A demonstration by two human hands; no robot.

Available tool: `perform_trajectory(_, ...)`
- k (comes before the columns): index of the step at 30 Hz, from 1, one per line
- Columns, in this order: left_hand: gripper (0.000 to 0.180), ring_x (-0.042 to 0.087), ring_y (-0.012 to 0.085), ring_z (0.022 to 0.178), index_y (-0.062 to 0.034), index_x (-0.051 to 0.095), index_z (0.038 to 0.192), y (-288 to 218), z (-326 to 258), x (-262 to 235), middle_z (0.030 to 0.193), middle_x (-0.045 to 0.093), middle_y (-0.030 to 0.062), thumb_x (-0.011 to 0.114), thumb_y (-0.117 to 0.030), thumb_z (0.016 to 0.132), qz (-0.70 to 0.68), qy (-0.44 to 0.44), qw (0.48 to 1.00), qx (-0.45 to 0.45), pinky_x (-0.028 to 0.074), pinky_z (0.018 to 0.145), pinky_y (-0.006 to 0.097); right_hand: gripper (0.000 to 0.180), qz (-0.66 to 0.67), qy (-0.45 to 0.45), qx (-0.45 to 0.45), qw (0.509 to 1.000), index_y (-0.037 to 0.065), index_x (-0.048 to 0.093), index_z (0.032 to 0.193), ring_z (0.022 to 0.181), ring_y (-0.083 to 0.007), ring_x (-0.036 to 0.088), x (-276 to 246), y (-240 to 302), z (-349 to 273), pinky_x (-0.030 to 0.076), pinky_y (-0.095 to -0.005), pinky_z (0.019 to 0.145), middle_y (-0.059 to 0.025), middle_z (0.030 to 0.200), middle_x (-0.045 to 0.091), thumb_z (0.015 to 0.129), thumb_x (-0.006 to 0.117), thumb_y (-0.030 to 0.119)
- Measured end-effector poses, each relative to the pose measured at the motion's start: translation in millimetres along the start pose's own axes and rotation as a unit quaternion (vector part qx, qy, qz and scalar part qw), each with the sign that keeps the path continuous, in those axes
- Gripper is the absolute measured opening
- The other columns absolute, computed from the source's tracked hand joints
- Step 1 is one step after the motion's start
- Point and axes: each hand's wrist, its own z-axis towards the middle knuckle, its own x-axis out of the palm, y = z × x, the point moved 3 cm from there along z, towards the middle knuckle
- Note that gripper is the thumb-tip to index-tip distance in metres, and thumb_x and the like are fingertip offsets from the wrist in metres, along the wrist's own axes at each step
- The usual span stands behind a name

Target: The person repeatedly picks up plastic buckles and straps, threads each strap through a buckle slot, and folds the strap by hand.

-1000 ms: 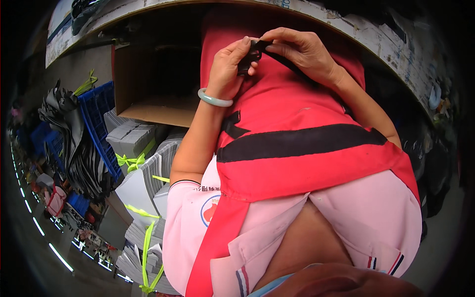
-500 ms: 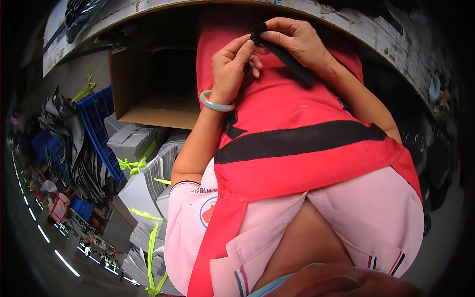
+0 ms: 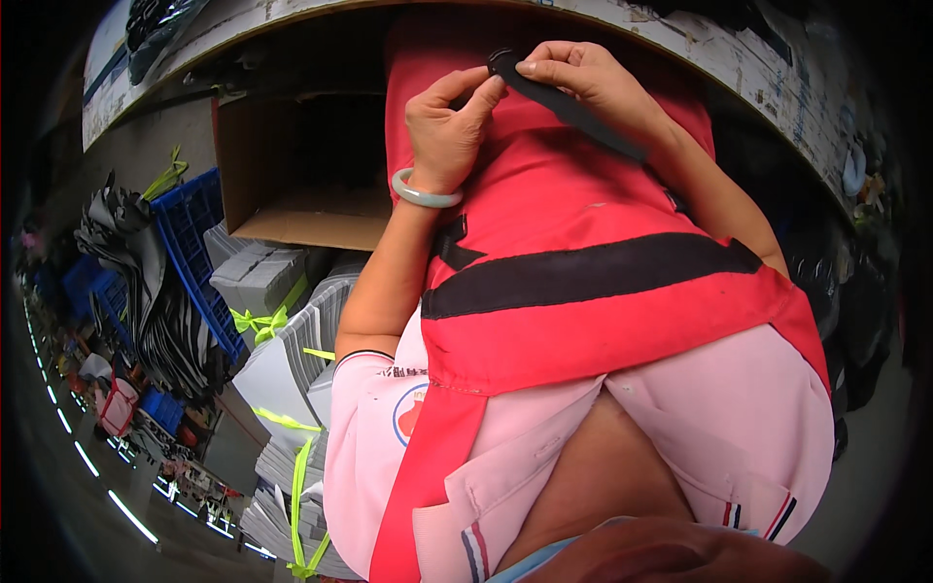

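Above the red apron, both my hands work on a flat black strap. A small dark loop or buckle sits at its upper left end; its exact form is too small to tell. My left hand, with a pale bangle at the wrist, pinches this end between thumb and forefinger. Just to the right, my right hand pinches the strap close to the same end, thumb and fingers pressed together. From there the strap's long part slants down to the right under the right hand, toward the wrist.
A curved table edge runs across the top, just beyond my hands. To the left are an open cardboard box, a blue crate, hanging dark sheets and grey bundles tied with yellow-green ribbon. Black bags lie at right.
The strap's free part has swung out to the right and lies flatter. My left hand's fingers have curled in, and the right hand has shifted slightly along the strap.
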Motion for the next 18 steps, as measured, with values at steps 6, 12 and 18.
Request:
perform_trajectory(6,0.012,0.054,0.0095,0.056,0.0007,0.071,0.091,-8.0,6.8,-4.7,0.072,0.065,0.0053,0.074,-0.002,0.08,0.144,-0.033,0.973,0.177,0.041,0.051,0.023,0.018,0.164,0.03,0.015,0.986,0.006,0.062,0.092,0.053,-0.0032,0.045,8.4,-4.6,2.2,0.034,-0.0187,0.049,0.0047,0.066,0.052,0.094,0.062,0.024)
perform_trajectory(12,0.011,0.054,0.0106,0.055,0.0004,0.071,0.09,-7.5,7.9,-5.9,0.071,0.064,0.0066,0.073,-0.001,0.079,0.144,-0.032,0.969,0.197,0.041,0.051,0.024,0.02,0.146,0.021,-0.002,0.989,0.005,0.064,0.09,0.054,-0.0061,0.049,8.3,-7.6,4.9,0.039,-0.0202,0.051,0.0017,0.066,0.054,0.094,0.063,0.025)
perform_trajectory(18,0.011,0.055,0.0123,0.055,-0.0001,0.071,0.089,-13.2,6.7,-4.1,0.07,0.063,0.0069,0.073,-0.001,0.079,0.188,-0.015,0.954,0.233,0.043,0.051,0.025,0.02,0.181,0.037,-0.009,0.983,0.005,0.064,0.089,0.053,-0.0058,0.049,4.3,-6.4,6.0,0.039,-0.0201,0.05,0.002,0.066,0.054,0.094,0.063,0.024)
